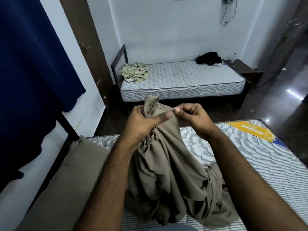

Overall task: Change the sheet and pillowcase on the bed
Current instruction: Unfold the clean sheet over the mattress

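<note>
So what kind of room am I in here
Most likely a shared bedroom, maybe a hostel or dorm room: two single beds with bare mattresses, the near mattress and the far mattress, plus a dark blue curtain hanging beside them.

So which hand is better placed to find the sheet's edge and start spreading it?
Probably the right hand. It pinches only a thin edge of the tan sheet and can slide along the hem, toward the bare mattress. The left hand grips the bunched bulk, so it suits anchoring.
</note>
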Tool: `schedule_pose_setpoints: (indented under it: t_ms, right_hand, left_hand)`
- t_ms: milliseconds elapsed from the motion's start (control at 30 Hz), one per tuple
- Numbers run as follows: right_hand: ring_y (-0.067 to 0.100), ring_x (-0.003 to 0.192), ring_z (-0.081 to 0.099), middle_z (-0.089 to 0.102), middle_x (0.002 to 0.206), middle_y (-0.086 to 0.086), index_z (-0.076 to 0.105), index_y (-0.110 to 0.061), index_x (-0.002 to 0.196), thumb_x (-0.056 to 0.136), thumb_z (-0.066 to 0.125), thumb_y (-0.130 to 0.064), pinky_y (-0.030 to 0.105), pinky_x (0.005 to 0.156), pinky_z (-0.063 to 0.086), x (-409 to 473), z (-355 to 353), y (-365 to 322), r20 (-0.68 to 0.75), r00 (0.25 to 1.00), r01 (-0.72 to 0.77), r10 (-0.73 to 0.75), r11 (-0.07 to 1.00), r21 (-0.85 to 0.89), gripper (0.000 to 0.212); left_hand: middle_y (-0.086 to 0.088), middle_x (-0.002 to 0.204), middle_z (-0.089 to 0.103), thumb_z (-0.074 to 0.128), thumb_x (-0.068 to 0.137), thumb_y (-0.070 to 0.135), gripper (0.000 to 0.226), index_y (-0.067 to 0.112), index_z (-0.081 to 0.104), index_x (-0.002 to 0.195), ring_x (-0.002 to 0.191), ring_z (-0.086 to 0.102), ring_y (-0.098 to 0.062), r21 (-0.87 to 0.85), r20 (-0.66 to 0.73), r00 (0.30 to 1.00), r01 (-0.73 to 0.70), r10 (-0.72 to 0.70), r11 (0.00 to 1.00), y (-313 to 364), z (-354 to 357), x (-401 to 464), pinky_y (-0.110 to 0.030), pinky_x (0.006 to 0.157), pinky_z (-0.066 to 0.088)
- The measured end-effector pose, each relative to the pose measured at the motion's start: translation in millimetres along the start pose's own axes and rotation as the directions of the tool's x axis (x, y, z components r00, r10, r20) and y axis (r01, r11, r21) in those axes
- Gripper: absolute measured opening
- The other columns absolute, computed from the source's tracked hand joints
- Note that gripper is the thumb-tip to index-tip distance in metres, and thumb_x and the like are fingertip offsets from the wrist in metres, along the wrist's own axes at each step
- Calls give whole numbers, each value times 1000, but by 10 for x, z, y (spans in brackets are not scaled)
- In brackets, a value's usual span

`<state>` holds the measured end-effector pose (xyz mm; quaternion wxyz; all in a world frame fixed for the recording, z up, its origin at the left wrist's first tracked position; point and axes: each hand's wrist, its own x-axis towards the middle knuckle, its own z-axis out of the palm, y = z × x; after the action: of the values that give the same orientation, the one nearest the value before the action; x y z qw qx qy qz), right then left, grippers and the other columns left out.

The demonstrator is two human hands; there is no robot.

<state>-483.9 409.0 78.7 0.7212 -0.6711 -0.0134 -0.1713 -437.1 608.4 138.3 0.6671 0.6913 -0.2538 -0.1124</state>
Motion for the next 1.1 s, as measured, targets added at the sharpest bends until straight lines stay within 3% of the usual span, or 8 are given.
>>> schedule_pose_setpoints:
  t_ms: [133,267,500,600,700,833,1000,1100]
  right_hand:
    - [0,67,48,56,68,-18,63,-14,76,98,63,-19,21,62,37,117,24,-219,-220,927,221,-304,916,-334,23]
    - [3,71,49,53,72,-15,57,-20,80,100,59,-21,25,65,40,98,219,-288,-119,907,312,-405,834,-454,20]
    - [7,60,42,49,66,4,61,-15,71,86,74,-16,21,50,34,-53,89,93,322,945,19,65,968,-251,20]
    - [14,57,31,39,62,6,56,-4,66,77,81,-44,26,48,20,-70,30,127,419,885,-107,204,964,-245,49]
    - [14,59,49,53,62,7,60,-2,67,71,85,-47,31,55,42,-6,-72,39,393,862,-107,321,872,-477,51]
    - [11,70,52,52,78,-1,67,-18,70,79,65,-21,31,64,42,161,-22,-151,117,982,184,-152,578,-795,9]
    - [12,64,44,47,65,-3,48,-14,65,93,48,-7,36,60,37,74,463,-256,-4,948,279,-318,838,-469,29]
    - [12,69,43,49,70,4,54,4,76,98,57,-4,32,63,36,66,422,-217,77,970,243,-231,911,-333,23]
  left_hand:
    - [3,88,78,86,73,1,23,11,77,92,82,72,-8,68,7,1000,4,-5,998,-62,5,38,-26,76,57]
    - [-2,88,77,78,82,1,12,9,76,90,84,73,-16,-21,-175,985,3,-6,1000,-102,42,119,-36,82,58]
    - [-3,95,77,76,88,10,20,5,74,107,87,72,-12,-90,-302,953,-12,-16,996,-134,-8,154,-28,80,56]
    - [-1,95,77,77,88,17,19,7,76,104,88,72,-10,-53,-277,961,-11,-4,999,-149,-30,146,-25,80,55]
    - [-1,90,77,78,88,26,15,12,76,92,84,71,-8,39,-303,952,-33,43,999,-135,-112,129,-29,79,55]
    - [-1,91,74,84,77,44,39,13,71,98,84,67,-8,121,-62,996,-61,69,991,-185,-127,117,-33,80,55]
    - [1,79,62,92,67,30,44,1,70,92,76,53,-8,164,311,950,-44,-9,986,-165,-27,53,-29,67,40]
    - [10,69,69,85,74,31,19,15,75,78,69,61,-3,228,69,996,-68,53,971,-168,-124,110,-29,66,45]
